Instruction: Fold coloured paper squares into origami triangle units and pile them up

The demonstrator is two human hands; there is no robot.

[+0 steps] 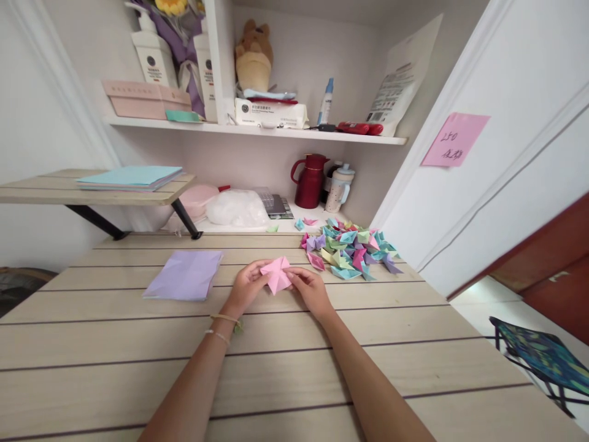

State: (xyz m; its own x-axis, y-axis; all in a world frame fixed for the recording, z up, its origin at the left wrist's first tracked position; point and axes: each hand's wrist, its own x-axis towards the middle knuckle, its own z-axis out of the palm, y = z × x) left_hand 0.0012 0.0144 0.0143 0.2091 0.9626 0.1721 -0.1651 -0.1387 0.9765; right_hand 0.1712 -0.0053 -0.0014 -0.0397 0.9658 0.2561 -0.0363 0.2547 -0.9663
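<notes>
A piece of folded pink paper (277, 275), with several pointed corners, is held just over the middle of the table (276, 368). My left hand (247, 285) pinches its left side between thumb and fingers. On the opposite side, my right hand (313, 291) grips the edge, its thumb on top of the paper. Some fingertips are hidden behind the paper. To the left lies a stack of purple paper sheets (184, 275). Right of my hands is a heap of folded paper boats (352, 248) in many colours.
A small raised shelf (92, 195) with blue paper sheets (131, 175) stands at the back left. Behind the table are a white plastic bag (237, 209), a red thermos jug (310, 182) and a pale cup (340, 189). A folding stool (545, 353) stands at the right.
</notes>
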